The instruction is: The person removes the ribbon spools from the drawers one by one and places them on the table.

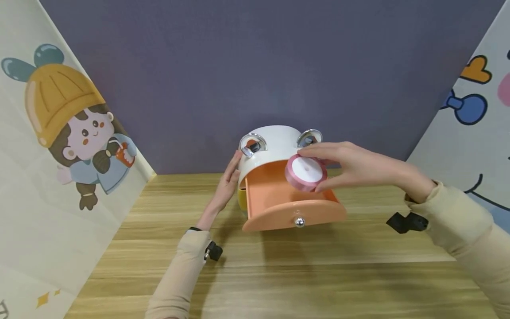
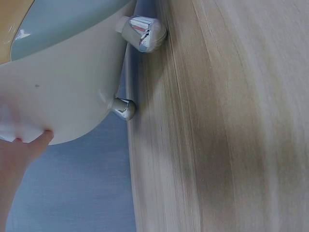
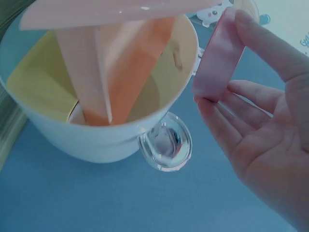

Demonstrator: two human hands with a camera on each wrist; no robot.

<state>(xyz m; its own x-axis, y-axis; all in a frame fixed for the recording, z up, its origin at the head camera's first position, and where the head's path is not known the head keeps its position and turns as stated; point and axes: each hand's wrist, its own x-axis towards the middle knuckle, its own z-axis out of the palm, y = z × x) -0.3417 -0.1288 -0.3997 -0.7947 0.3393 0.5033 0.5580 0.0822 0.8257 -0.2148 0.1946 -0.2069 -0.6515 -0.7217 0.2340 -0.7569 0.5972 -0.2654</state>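
A white, rounded storage box [image 1: 275, 138] with shiny ring-shaped eyes stands against the back panel. Its orange drawer [image 1: 287, 215] is pulled out towards me and has a round silver knob [image 1: 299, 221]. My right hand [image 1: 350, 166] pinches a roll of pink ribbon [image 1: 306, 172] with a white face between thumb and fingertips, above the drawer's right part. In the right wrist view the ribbon roll [image 3: 221, 55] is beside the box rim. My left hand [image 1: 226, 188] rests on the box's left side with its fingers extended; the left wrist view shows fingertips [image 2: 46, 137] against the white wall.
The box stands on a wood-grain table [image 1: 279, 283] on shiny metal feet [image 2: 145, 35]. Behind it rises a grey-blue panel [image 1: 271, 66]. White side panels with cartoon prints [image 1: 91, 133] flank the table on both sides.
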